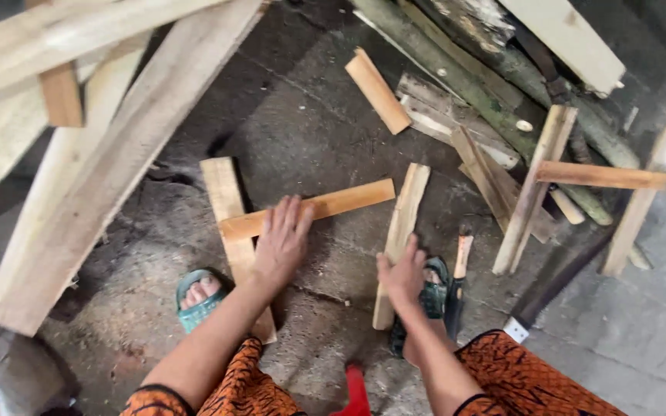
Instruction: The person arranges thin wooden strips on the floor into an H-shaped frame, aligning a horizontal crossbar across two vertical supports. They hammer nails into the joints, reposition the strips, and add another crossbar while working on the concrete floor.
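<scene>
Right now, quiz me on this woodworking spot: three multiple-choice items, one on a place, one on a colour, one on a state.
1. Where does the left hand rest?
A on the light wooden cross strip
B on the concrete floor
C on a log

2. What colour are the rubber sandals?
A red
B teal green
C white

3. How is the right hand occupied?
A empty in the air
B gripping the upright pale wooden slat
C holding a hammer

Answers: 1 A, palm lies on it; 2 B, seen on both feet; 3 B, fingers wrap the slat.

Crosswise slat [310,208] on left upright slat [229,223] — another slat [401,239] to its right
</scene>
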